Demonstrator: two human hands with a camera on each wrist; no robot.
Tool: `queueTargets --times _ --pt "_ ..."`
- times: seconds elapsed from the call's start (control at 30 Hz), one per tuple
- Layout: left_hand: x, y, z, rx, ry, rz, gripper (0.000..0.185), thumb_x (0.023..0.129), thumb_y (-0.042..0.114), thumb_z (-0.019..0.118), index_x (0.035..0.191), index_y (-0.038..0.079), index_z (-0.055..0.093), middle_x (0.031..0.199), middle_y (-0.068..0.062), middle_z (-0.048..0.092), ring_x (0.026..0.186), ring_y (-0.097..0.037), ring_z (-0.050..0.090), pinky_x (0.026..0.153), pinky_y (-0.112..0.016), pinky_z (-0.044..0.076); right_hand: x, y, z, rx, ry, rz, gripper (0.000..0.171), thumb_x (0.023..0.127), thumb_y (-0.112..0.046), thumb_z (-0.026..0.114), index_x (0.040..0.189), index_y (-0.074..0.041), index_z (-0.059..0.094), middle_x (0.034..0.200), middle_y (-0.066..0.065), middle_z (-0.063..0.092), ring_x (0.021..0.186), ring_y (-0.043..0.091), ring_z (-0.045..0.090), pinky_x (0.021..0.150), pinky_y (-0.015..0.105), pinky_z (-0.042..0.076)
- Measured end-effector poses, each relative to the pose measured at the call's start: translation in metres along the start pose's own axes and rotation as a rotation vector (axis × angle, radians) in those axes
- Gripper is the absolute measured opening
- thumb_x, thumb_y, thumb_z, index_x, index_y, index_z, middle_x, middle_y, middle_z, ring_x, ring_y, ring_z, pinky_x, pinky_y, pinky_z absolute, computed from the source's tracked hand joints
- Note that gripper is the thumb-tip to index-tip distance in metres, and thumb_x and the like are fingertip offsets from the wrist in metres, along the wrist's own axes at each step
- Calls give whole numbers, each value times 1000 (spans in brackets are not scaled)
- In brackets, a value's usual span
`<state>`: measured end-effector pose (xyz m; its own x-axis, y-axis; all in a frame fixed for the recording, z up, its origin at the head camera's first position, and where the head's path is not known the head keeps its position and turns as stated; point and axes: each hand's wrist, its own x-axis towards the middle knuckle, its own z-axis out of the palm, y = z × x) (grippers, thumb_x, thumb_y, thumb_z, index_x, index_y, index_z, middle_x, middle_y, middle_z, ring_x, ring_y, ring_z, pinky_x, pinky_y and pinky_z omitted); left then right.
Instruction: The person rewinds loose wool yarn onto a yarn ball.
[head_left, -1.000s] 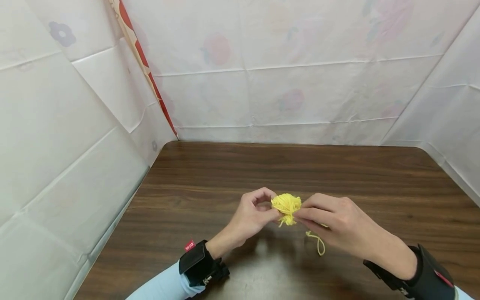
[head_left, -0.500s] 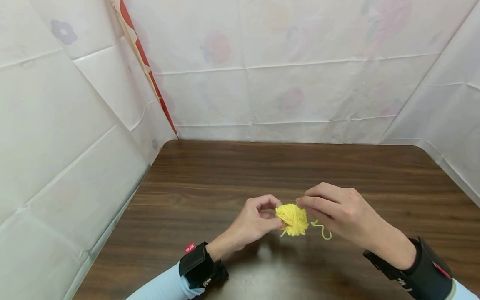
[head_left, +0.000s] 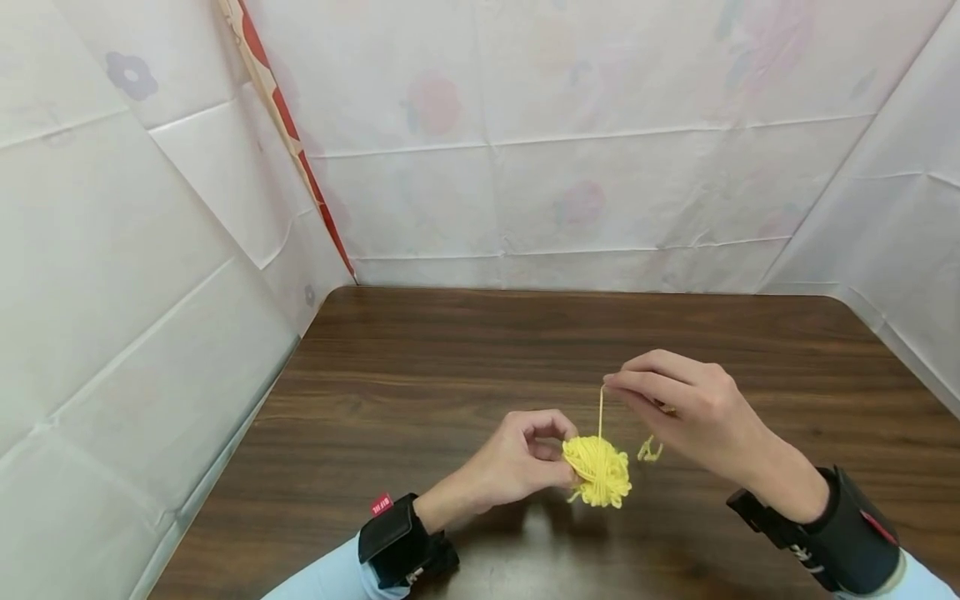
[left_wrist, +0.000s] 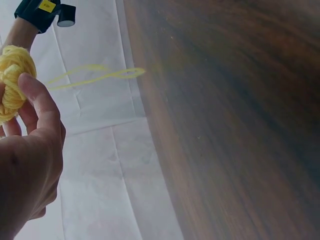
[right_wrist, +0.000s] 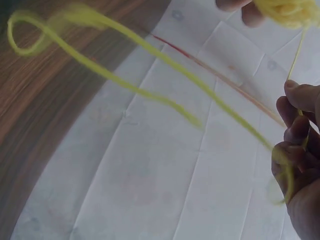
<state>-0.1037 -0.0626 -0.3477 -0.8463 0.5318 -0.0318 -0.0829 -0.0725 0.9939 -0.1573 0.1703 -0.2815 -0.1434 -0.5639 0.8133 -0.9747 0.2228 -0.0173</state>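
Note:
A small bundle of yellow yarn [head_left: 600, 473] is pinched between the thumb and fingers of my left hand [head_left: 517, 458], just above the table. From its top a single strand [head_left: 601, 412] runs taut up to my right hand [head_left: 686, 408], whose thumb and forefinger pinch it. A loose tail of yarn [head_left: 649, 450] dangles below the right palm. In the right wrist view that yarn tail [right_wrist: 180, 70] is long, looped at its end and blurred. The yarn bundle [left_wrist: 15, 80] shows at the left edge of the left wrist view, partly covered by fingers.
A dark wood-grain table [head_left: 420, 358] lies beneath both hands. White sheeting [head_left: 615, 192] with faint prints rises behind it and at both sides. A red and beige strip [head_left: 288, 125] runs down the back left corner. Black cuffs with cameras sit on both wrists.
The right hand has risen away from the bundle, drawing a strand up straight. The left hand has shifted slightly down and right with the bundle, which has turned. The dangling tail has swung.

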Motion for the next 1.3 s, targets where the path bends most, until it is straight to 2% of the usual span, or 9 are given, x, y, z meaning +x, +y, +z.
queueTargets --times 0.2,0.4,0.63,0.83,0.97,1.07,1.17,1.23,1.3 --pt "-2 -2 1 -18 -37 38 25 82 -8 68 105 -11 59 98 1 69 83 -7 73 71 -21 60 -2 8 2 -13 17 65 31 105 -26 58 93 -5 79 86 3 72 60 1 54 52 9 40" --pt "-4 -2 2 -50 -84 60 26 82 -9 67 105 -15 56 99 -4 69 86 -8 74 75 -23 62 -3 12 4 98 41 144 28 102 -25 62 94 -3 79 86 6 74 65 0 56 53 8 39" --pt "-5 0 2 -82 -143 57 27 83 -9 67 106 -15 55 100 2 66 86 -7 74 76 -23 62 -2 18 5 143 48 174 29 101 -25 64 93 -1 78 86 9 75 67 0 59 54 9 41" --pt "-5 2 1 -195 -197 188 33 81 -13 64 107 -24 48 102 1 66 91 -7 73 82 -22 61 -6 27 7 155 38 219 31 100 -30 65 93 -3 79 86 8 75 64 -2 55 52 10 38" --pt "-5 3 1 -245 -182 267 37 81 -10 66 107 -27 44 103 4 67 93 -4 67 85 -19 59 -11 31 7 176 26 255 25 98 -27 68 95 -5 79 87 7 75 62 -3 52 51 10 36" --pt "-6 5 0 -288 -156 276 27 82 -9 64 105 -17 52 104 6 68 94 -4 66 85 -19 58 -17 32 8 201 -19 291 7 92 -9 75 96 -5 79 88 5 75 62 -5 49 51 10 36" --pt "-6 7 -2 -366 -128 259 26 82 -10 58 104 2 61 105 7 69 95 -5 66 84 -20 59 -24 31 10 219 -102 320 23 80 9 79 96 -7 78 88 2 75 62 -8 48 51 8 35" --pt "-5 8 -4 -422 -104 247 33 84 -10 55 106 14 61 106 6 68 95 -6 67 83 -21 59 -29 30 13 221 -165 319 25 79 10 79 95 -10 78 88 -1 75 61 -10 47 51 6 37" --pt "-5 9 -5 -455 -52 234 33 86 -8 52 106 16 60 106 5 68 95 -7 67 82 -21 59 -33 26 16 244 -216 302 24 80 7 79 94 -12 78 87 -2 75 63 -9 51 52 5 40"
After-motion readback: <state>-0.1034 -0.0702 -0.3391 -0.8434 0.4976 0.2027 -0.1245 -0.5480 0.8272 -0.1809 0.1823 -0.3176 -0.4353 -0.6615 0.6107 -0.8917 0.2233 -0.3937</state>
